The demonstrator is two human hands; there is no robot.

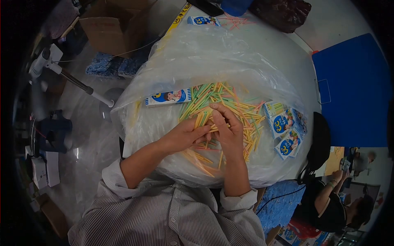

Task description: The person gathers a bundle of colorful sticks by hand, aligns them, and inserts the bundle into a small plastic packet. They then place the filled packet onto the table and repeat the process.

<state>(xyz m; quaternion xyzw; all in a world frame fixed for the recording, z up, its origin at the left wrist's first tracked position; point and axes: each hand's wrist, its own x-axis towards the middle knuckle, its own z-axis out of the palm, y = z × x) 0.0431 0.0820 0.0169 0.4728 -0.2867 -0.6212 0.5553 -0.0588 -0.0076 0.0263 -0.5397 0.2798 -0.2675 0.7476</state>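
Observation:
A pile of thin yellow, green and pink sticks (201,96) lies in an opened clear plastic bag (164,61) on the table. Over this pile, my left hand (186,133) is closed around a small bundle of sticks (202,119), mostly yellow with some green. My right hand (230,131) meets it from the other side, its fingers bent around the same bundle. The fingers partly hide the bundle's lower ends. Left of the pile is a blue-and-white printed packet (169,97). Several similar packets (282,125) overlap at the right, with sticks visible through one.
A blue panel or bin (351,90) stands at the right beside a black item (319,143). At the far edge are another packet (203,21), pink sticks (236,21) and a dark bag (283,14). A cardboard box (108,30) is upper left. A co-worker (332,205) sits lower right.

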